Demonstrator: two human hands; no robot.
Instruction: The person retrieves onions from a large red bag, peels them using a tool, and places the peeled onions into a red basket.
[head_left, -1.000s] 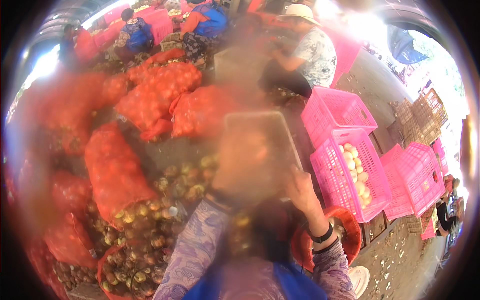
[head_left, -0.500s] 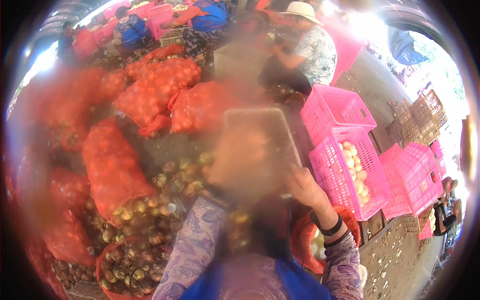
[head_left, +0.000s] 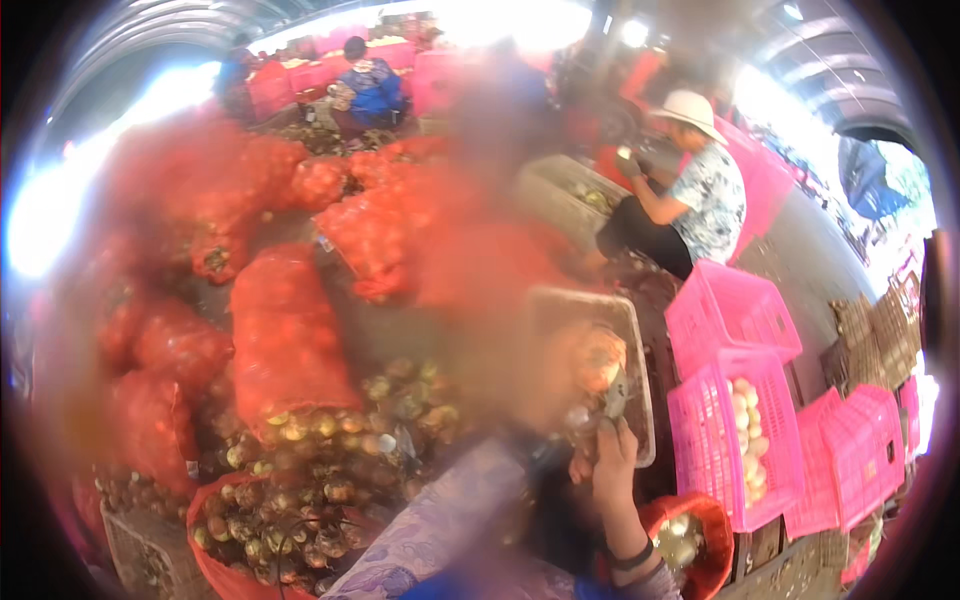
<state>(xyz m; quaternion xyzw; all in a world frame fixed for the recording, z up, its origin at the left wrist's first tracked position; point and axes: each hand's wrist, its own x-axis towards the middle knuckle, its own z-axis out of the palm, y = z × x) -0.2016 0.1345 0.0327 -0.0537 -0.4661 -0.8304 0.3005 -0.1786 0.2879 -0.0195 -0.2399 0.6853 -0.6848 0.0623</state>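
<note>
My right hand (head_left: 608,462) is closed round the handle of a small knife (head_left: 617,392), its blade pointing up and away from me. The blade lies against the near side of a round, orange-tan onion (head_left: 600,358). A blur on the lens covers most of my left hand (head_left: 548,385), which seems wrapped round that onion; its separate fingers do not show. Both hands are over a pale, shallow rectangular tub (head_left: 642,400). Left of my left forearm, unpeeled onions (head_left: 320,500) spill from an open red net sack (head_left: 222,565).
Full red net sacks (head_left: 290,330) lie to the left and ahead. At the right stand pink crates (head_left: 735,310), one with peeled onions (head_left: 748,435); a red-rimmed container (head_left: 715,530) is by my right forearm. A person in a hat (head_left: 700,190) sits ahead on the right.
The view has shifted, so the scene sits lower and further right. My right hand has drawn nearer my left, and the knife and the onion now show.
</note>
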